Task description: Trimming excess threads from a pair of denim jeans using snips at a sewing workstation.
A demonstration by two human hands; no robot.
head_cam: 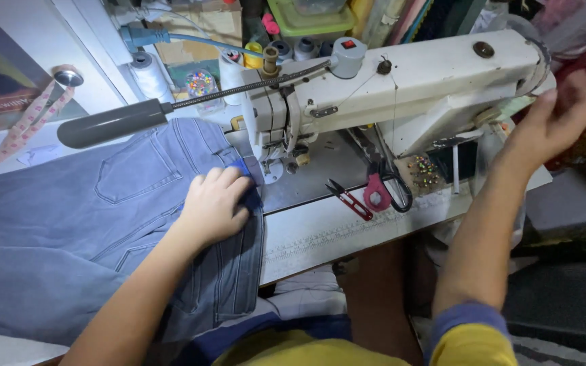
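Jeans (69, 224) are laid flat on the table (347, 230), waistband edge fed up to the needle of the sewing machine (401, 88) — pressed down by the left hand (215, 203), grip flat. Right hand (557, 115) is raised at the handwheel, grip loosely open, blurred. Stitching is judged not yet underway — no seam is visible.

White wall (96, 74) (cluttered shelf (306, 27) behind)
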